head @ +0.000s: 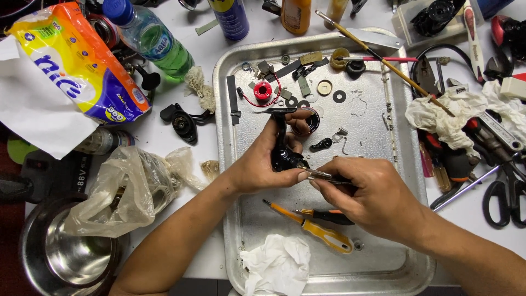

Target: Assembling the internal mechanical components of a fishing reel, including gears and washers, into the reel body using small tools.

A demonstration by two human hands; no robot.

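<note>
**Black part held over tray, slim tool at its base**

Far left of the fingers: a steel bowl (71, 255) at the bench (164, 148) edge, a crumpled clear plastic bag (129, 189) above it, and an orange and yellow tissue packet (76, 60) further up. Nearer, a green-tinted water bottle (156, 41) and a black housing piece (183, 123) lying just outside the tray.

Left hand (263, 164), over the metal tray (235, 219), fingers wrapped tight around a glossy black part (282, 153) held roughly upright. Just above the fingers, a red spool (262, 91) among small washers and black scraps. Below, an orange-handled screwdriver (315, 227) and a crumpled white tissue (276, 266) lying on the tray.

Right hand (372, 194), fingers pinched narrow on a thin metal tool (323, 175), tip touching the base of the black part. Well above, a long brush (383, 60) lying slantwise across the tray rim. Far right, a white rag (446, 115), black-handled scissors (504, 192) and assorted hand tools.
</note>
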